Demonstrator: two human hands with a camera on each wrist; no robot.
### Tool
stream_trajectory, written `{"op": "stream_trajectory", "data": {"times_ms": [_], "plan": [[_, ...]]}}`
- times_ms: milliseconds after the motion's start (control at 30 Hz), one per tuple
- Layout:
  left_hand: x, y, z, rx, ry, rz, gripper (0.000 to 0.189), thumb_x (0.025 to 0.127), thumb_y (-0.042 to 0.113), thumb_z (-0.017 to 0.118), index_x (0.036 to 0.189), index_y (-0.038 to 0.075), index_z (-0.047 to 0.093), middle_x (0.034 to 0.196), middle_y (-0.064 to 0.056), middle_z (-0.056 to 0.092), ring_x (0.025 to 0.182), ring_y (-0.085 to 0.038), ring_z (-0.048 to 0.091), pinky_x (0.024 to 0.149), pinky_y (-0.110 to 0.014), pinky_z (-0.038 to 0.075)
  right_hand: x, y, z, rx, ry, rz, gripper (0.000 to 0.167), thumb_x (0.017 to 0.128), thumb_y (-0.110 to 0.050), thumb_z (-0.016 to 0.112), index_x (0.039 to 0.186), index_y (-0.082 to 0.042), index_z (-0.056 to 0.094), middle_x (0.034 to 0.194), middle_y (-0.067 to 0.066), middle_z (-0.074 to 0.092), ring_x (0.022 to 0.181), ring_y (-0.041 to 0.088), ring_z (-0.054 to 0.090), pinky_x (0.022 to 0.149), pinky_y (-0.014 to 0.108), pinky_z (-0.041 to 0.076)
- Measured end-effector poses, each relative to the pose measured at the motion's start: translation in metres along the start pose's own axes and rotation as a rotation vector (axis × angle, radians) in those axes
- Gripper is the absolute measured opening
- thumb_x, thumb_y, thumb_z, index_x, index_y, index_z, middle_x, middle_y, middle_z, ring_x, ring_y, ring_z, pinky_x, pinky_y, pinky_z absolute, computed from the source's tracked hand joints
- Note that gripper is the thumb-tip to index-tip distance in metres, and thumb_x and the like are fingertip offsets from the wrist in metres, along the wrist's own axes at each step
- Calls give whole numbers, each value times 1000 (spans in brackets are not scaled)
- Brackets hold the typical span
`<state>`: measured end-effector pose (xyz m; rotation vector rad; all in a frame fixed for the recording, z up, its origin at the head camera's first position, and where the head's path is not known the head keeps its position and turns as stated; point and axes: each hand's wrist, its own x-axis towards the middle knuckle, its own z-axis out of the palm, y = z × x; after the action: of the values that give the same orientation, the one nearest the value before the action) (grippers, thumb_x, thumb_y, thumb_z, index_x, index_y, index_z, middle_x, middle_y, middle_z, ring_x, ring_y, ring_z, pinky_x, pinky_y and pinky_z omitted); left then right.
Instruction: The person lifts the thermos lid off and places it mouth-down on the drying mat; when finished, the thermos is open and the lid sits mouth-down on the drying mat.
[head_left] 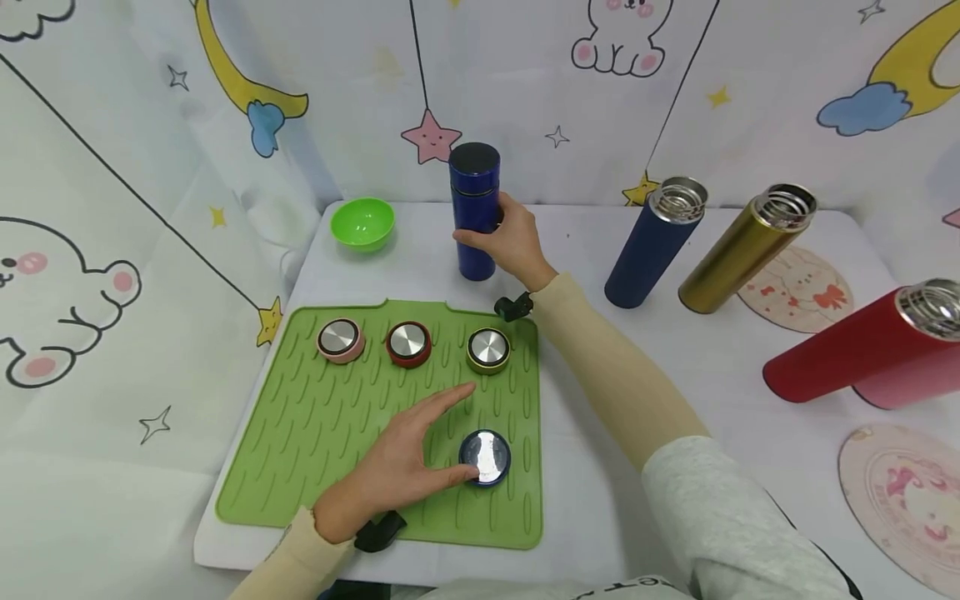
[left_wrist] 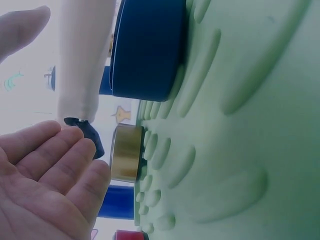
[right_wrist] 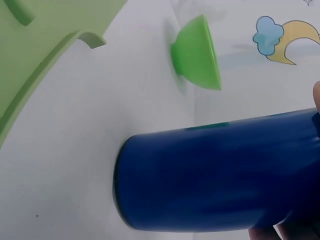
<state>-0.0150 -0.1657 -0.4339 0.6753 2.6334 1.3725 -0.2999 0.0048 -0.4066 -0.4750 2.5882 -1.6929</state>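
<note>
My right hand [head_left: 513,242] grips a shiny blue thermos flask [head_left: 474,212] around its middle, thumb on one side. The flask stands upright with its dark-topped lid on, behind the green mat [head_left: 300,467]; its lower body [right_wrist: 215,175] fills much of the right wrist view. Over the mat, my left hand [head_left: 397,462] is spread with straight fingers, its thumb tip at the edge of a dark blue lid [head_left: 485,457]. The left wrist view has that lid [left_wrist: 150,50] beside the relaxed fingers [left_wrist: 55,165]. Gold [head_left: 488,350], red [head_left: 408,344] and pink [head_left: 341,341] lids sit farther back on the mat.
A green bowl [head_left: 363,224] stands at the back left. To the right are lidless flasks: navy [head_left: 654,250], gold [head_left: 742,250], red [head_left: 847,350] and pink [head_left: 915,375]. Two round patterned coasters [head_left: 798,287] lie there, one near the front. A printed curtain [head_left: 517,50] hangs behind the table.
</note>
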Motion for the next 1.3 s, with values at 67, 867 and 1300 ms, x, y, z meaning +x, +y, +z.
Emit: {"op": "stream_trajectory", "data": {"times_ms": [67,867,1300], "plan": [[1,0,1,-3,-3,5,97,80,28,92,161,26,38,162,0,49,150,-23,47,120,-52,44,-3,1,-4,3,15,-1,72,82,-32,90,141,-7,56,137,12,68,126,26,67,110,44,55],[9,5,10,-34,9,55,95,79,24,92,160,23,41,161,-5,50,148,-26,49,119,-52,45,-81,1,-68,-27,165,36,73,77,-33,93,139,-10,60,138,11,69,125,28,68,108,46,57],[22,12,17,-57,18,105,88,82,27,89,158,18,44,159,-2,52,143,-25,55,111,-47,53,-152,-5,-109,-67,171,-11,75,74,-18,95,139,-5,61,139,15,68,128,34,67,110,53,55]]}}
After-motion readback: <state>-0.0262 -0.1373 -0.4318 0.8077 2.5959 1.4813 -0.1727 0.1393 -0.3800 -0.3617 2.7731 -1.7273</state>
